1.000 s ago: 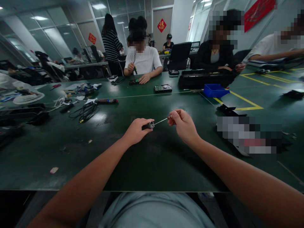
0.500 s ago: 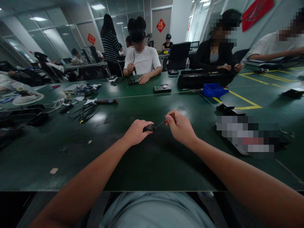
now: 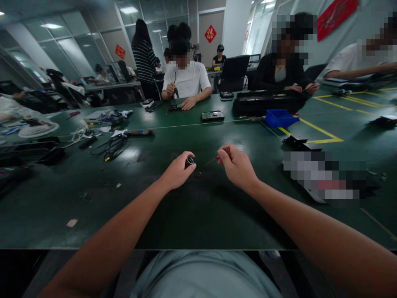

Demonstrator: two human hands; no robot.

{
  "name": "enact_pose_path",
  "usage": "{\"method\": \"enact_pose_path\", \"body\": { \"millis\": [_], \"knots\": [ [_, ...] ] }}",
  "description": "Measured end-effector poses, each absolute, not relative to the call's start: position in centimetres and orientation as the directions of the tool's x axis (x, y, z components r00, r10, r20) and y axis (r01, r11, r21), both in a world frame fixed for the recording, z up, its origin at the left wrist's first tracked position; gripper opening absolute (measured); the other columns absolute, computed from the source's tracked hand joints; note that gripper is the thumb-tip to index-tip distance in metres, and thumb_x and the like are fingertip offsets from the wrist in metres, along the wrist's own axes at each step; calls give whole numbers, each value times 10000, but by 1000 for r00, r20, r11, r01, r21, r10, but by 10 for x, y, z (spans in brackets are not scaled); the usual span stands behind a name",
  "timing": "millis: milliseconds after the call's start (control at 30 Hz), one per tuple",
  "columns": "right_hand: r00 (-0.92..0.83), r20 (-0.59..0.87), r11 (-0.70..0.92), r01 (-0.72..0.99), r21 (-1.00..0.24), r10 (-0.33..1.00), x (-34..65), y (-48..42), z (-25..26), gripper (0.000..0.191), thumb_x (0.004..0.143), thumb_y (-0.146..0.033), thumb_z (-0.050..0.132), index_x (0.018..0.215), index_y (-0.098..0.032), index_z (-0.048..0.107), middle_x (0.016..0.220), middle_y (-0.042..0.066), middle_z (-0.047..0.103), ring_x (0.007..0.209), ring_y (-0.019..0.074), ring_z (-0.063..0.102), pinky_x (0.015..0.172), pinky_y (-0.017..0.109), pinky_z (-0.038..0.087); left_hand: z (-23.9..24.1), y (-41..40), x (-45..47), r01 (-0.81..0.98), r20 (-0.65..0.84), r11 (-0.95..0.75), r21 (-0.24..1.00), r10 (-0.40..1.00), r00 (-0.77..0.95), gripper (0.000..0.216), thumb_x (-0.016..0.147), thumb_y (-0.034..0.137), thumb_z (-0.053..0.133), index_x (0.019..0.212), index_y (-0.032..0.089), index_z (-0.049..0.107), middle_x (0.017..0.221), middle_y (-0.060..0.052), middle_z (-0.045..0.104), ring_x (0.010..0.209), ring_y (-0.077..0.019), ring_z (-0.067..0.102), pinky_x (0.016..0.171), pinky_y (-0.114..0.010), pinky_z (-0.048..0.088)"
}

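My left hand is closed round a small black cylindrical part, whose round end with a pale ring faces the right. A screwdriver with a reddish handle is in my right hand, its thin shaft pointing left and down. The shaft's tip is apart from the black part, with a short gap between them. On the green table beneath that gap lies a tiny dark piece, too small to name.
Coiled black cable lies left, near a pen-like tool. A circuit-board device is ahead. A blue bin and a long black housing stand to the right. Co-workers sit across the table.
The black part has come off the screwdriver tip and turned in my left hand, so its ringed end shows. A tiny dark piece is now visible on the table. My right hand has barely moved.
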State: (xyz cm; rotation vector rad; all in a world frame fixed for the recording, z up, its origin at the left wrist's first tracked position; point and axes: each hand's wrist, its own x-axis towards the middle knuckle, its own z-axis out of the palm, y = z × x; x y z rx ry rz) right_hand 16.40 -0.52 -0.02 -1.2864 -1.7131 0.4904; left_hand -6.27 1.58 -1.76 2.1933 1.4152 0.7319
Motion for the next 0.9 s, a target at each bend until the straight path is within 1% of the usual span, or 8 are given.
{"method": "enact_pose_path", "body": {
  "millis": [100,200,333,533,667,733,833,900],
  "knots": [
    [-48,425,381,540,-750,904,164,-6,0,223,975,-379,450,935,-207,588,739,36,680,737,210,666,688,338,463,-13,14,-62,731,146,-422,536,899,412,328,930,443,537,1136,194,595,1038,-78,648,929,-236,609,832,-387,483],
    [-49,421,378,543,-750,906,165,-6,0,225,976,-377,452,938,-204,590,738,35,679,735,209,664,685,337,460,-11,13,-62,742,132,-503,443,855,501,272,950,393,503,1087,198,635,1055,-70,648,951,-227,607,858,-380,474],
    [-53,418,375,551,-746,907,164,-6,1,220,979,-368,450,940,-204,591,739,31,677,719,200,657,676,330,455,-11,11,-62,771,78,-555,313,824,562,318,967,375,456,1142,238,684,1111,-69,639,956,-226,616,817,-355,485],
    [-57,419,380,544,-748,906,164,-8,2,220,981,-378,443,947,-214,586,750,32,682,726,200,657,670,325,461,-12,5,-57,791,46,-575,209,814,579,353,925,423,551,1222,275,672,1116,-78,639,902,-243,634,706,-322,484],
    [-62,420,383,546,-745,905,164,-8,2,213,979,-370,448,939,-213,585,748,32,681,725,200,657,676,328,461,-14,7,-56,800,42,-553,233,828,560,313,925,398,555,1173,263,689,1107,-81,646,920,-247,636,734,-328,495],
    [-61,421,385,541,-748,905,164,-7,2,210,978,-367,452,936,-212,586,739,30,678,726,201,660,682,329,465,-16,10,-58,796,57,-533,286,839,541,301,918,397,568,1153,257,693,1096,-75,663,942,-252,636,774,-346,500],
    [-55,427,389,528,-755,903,164,-6,0,220,981,-377,453,937,-210,589,733,27,673,727,199,663,685,328,471,-16,14,-62,752,105,-476,456,868,486,290,905,379,591,1137,243,700,1102,-65,694,994,-247,637,875,-374,493],
    [-52,428,390,525,-757,902,164,-5,-1,227,981,-385,453,938,-211,591,738,28,674,731,200,663,686,329,473,-14,17,-66,698,132,-421,579,894,429,291,896,365,603,1137,237,708,1107,-63,703,978,-230,644,890,-371,489]
  ]
}}
